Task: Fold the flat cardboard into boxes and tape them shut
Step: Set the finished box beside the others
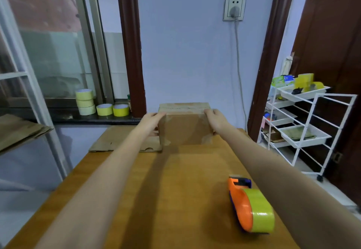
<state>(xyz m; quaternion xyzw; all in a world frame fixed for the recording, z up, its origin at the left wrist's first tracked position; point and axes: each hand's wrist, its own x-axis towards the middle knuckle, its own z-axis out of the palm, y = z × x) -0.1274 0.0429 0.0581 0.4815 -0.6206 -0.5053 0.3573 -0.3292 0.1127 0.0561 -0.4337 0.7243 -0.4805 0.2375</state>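
Currently the box (184, 125) sits at the far end of the table (175, 190), at twelve o'clock from the person, its long axis running nine to three. Both arms reach full stretch toward it. The left hand (151, 121) clasps its nine o'clock end, the right hand (214, 119) its three o'clock end, fingers curled over the upper edges; the box lies between the hands, neither nearer. Flat cardboard (117, 141) lies touching the box at its eight o'clock. The tape dispenser (250, 205) rests near at four o'clock, closest to the right forearm. Assessment: the box appears closed; any move starts square-on.
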